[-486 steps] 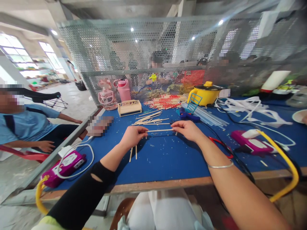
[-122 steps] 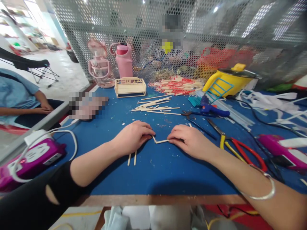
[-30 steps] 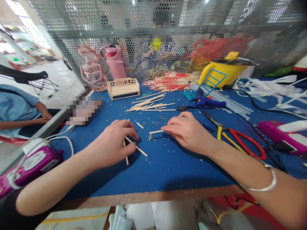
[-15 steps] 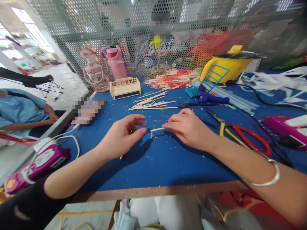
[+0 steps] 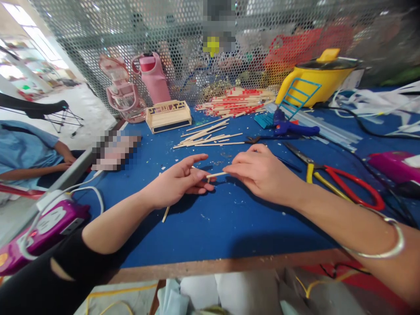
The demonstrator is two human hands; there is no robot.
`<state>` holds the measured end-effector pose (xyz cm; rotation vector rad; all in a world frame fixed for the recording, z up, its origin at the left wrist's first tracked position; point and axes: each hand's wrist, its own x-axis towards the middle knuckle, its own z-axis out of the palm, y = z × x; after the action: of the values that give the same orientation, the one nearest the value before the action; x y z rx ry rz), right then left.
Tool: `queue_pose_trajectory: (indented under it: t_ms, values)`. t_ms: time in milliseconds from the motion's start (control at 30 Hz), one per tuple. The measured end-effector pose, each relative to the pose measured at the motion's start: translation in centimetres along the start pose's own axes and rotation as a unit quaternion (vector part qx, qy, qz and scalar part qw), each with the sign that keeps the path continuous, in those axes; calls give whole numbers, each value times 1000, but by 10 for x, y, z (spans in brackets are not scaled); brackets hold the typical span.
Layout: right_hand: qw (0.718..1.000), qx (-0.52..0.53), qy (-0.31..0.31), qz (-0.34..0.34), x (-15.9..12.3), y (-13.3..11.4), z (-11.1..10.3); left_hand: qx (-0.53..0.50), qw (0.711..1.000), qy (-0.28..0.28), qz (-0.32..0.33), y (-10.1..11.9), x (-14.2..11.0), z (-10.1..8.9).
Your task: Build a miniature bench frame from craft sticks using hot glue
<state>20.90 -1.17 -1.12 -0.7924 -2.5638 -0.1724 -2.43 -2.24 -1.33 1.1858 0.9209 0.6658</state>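
Note:
My right hand (image 5: pixel 264 175) pinches a short thin wooden stick (image 5: pixel 218 174) between thumb and fingertips, just above the blue tabletop. At the stick's left end a small piece points down. My left hand (image 5: pixel 180 181) is around that end, index finger stretched out and the other fingers apart from the thumb; whether it touches the stick is unclear. Beneath the left hand lies another wooden stick (image 5: pixel 166 214), mostly hidden by the palm. Behind both hands is a loose bundle of bare sticks (image 5: pixel 210 135).
A small wooden bench-like model (image 5: pixel 169 116), pink bottles (image 5: pixel 154 78) and red-marked sticks (image 5: pixel 236 103) stand farther back. To the right are a blue glue gun (image 5: pixel 288 127), red-and-yellow pliers (image 5: pixel 348 183) and a yellow pot (image 5: pixel 318 83). A power strip (image 5: pixel 49 223) is at left.
My left hand has moved right to the stick's left end, uncovering more of the stick beneath it. My right hand keeps its pinch. The view has shifted slightly.

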Motion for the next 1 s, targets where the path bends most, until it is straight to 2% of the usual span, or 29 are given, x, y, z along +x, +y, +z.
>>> queue_pose_trajectory:
  t_ms: [600, 867, 1000]
  values:
    - [1000, -1, 7, -9, 1, -3, 0, 9, 999, 23, -23, 2, 0, 1]
    - [1000, 2, 4, -5, 2, -2, 0, -40, 998, 22, -50, 6, -4, 0]
    - [1000, 3, 4, -8, 1, -2, 0, 14, 999, 42, -26, 8, -6, 4]
